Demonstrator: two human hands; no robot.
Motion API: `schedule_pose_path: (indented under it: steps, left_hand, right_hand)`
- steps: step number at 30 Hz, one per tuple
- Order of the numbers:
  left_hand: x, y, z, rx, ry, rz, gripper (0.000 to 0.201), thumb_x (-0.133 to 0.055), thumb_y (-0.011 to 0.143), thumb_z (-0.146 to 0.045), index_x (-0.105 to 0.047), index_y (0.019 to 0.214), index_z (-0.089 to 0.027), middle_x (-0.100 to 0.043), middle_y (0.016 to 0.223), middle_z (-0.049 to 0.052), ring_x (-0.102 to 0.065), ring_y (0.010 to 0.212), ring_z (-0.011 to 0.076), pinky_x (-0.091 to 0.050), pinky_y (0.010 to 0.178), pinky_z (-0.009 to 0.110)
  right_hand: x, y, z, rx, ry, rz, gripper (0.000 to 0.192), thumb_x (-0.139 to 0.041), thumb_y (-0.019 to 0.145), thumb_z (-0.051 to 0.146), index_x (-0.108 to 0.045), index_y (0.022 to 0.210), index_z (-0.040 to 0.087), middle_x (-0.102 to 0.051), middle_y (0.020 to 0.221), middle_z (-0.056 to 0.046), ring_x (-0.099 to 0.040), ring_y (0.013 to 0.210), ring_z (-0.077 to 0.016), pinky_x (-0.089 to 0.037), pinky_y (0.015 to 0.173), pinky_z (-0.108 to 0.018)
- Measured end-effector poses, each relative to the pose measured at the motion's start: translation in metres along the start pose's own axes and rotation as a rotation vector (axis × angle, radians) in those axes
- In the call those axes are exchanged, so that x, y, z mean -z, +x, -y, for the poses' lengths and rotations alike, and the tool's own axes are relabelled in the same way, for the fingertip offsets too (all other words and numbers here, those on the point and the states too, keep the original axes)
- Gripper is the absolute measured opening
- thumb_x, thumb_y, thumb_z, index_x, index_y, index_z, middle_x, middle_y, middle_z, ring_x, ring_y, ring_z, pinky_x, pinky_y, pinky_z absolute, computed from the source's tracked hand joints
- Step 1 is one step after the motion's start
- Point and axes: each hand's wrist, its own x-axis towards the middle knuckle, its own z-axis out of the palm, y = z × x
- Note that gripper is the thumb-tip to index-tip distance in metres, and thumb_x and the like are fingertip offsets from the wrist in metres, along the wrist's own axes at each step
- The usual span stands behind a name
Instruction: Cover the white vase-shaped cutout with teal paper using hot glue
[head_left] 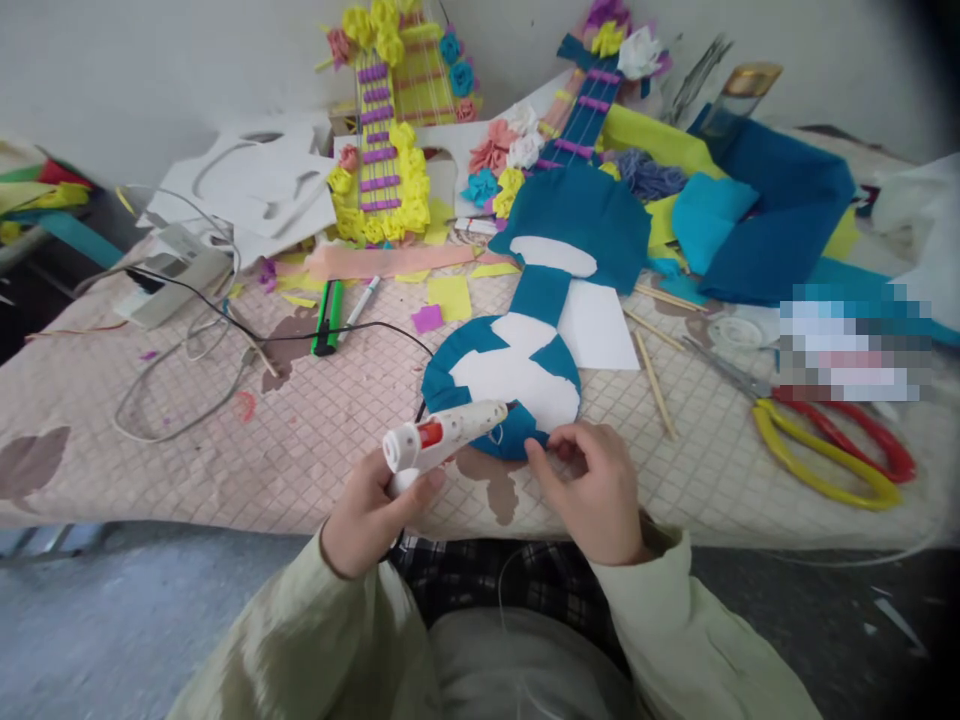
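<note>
My left hand (386,510) is wrapped round the handle of a white hot glue gun (457,430). The gun's nozzle points right, over the lower part of a white board cutout (517,375) partly covered in dark teal crepe paper (495,440). A looped line that looks like glue shows on the teal paper beneath the nozzle. With thumb and fingers, my right hand (592,480) pinches the teal paper at the cutout's lower right edge. The cutout lies flat, with a narrow neck and a wider teal upper part (585,210).
Large scissors (825,440) with red and yellow handles and thin wooden sticks (656,385) lie to the right. Left are a green box cutter (327,318), a power strip (176,275) and cables. Paper-flower-covered instrument models (379,150) and folded teal paper (780,210) stand behind.
</note>
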Motion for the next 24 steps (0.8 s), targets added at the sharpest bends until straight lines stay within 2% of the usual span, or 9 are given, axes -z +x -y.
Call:
schedule_pose_path:
  steps: [2, 5, 10, 14, 18, 24]
  left_hand:
    - [0.002, 0.002, 0.003, 0.005, 0.004, -0.026, 0.030, -0.058, 0.074, -0.039, -0.064, 0.090, -0.015, -0.057, 0.054, 0.002, -0.056, 0.060, 0.0175, -0.045, 0.051, 0.025]
    - [0.006, 0.005, 0.006, -0.006, 0.030, -0.003, 0.028, -0.059, 0.072, -0.038, -0.065, 0.086, -0.015, -0.057, 0.052, 0.002, -0.057, 0.057, 0.0178, -0.045, 0.048, 0.025]
    - [0.009, 0.013, 0.007, -0.072, 0.074, 0.057, 0.020, -0.061, 0.072, -0.033, -0.065, 0.082, -0.016, -0.067, 0.070, 0.006, -0.062, 0.063, 0.0187, -0.051, 0.054, 0.026]
    - [0.009, 0.017, 0.009, -0.097, 0.129, 0.157, 0.025, -0.061, 0.073, -0.029, -0.065, 0.095, -0.017, -0.069, 0.085, 0.006, -0.064, 0.074, 0.0200, -0.053, 0.065, 0.027]
    - [0.008, 0.019, 0.010, -0.075, 0.160, 0.212, 0.026, -0.060, 0.074, -0.030, -0.065, 0.096, -0.017, -0.070, 0.086, 0.007, -0.064, 0.073, 0.0209, -0.054, 0.063, 0.028]
    - [0.006, 0.022, 0.008, -0.048, 0.135, 0.220, 0.029, -0.060, 0.073, -0.036, -0.064, 0.095, -0.016, -0.069, 0.085, 0.007, -0.064, 0.073, 0.0216, -0.054, 0.064, 0.029]
  right_hand:
    - [-0.001, 0.000, 0.001, -0.021, -0.012, 0.001, 0.022, -0.061, 0.071, 0.034, -0.048, 0.063, 0.018, -0.048, 0.058, 0.001, -0.044, 0.062, -0.0136, -0.035, 0.064, -0.028]
    - [-0.002, 0.000, 0.001, -0.021, -0.034, 0.008, 0.020, -0.059, 0.072, 0.031, -0.046, 0.062, 0.019, -0.047, 0.057, 0.001, -0.043, 0.062, -0.0135, -0.034, 0.064, -0.029]
    - [0.001, -0.001, 0.001, -0.006, -0.019, -0.009, 0.019, -0.057, 0.074, 0.026, -0.046, 0.061, 0.018, -0.045, 0.057, 0.001, -0.042, 0.063, -0.0128, -0.034, 0.063, -0.027]
    - [0.004, -0.003, 0.000, 0.013, -0.005, 0.008, 0.019, -0.057, 0.075, 0.025, -0.046, 0.062, 0.018, -0.047, 0.058, 0.001, -0.043, 0.064, -0.0133, -0.035, 0.064, -0.028]
    - [0.006, -0.003, 0.000, 0.037, -0.004, 0.029, 0.019, -0.057, 0.076, 0.025, -0.047, 0.062, 0.018, -0.049, 0.059, 0.000, -0.044, 0.064, -0.0134, -0.036, 0.064, -0.028]
    - [0.007, -0.003, -0.001, 0.051, 0.004, 0.036, 0.019, -0.057, 0.077, 0.029, -0.050, 0.063, 0.018, -0.052, 0.061, 0.000, -0.045, 0.064, -0.0130, -0.036, 0.064, -0.028]
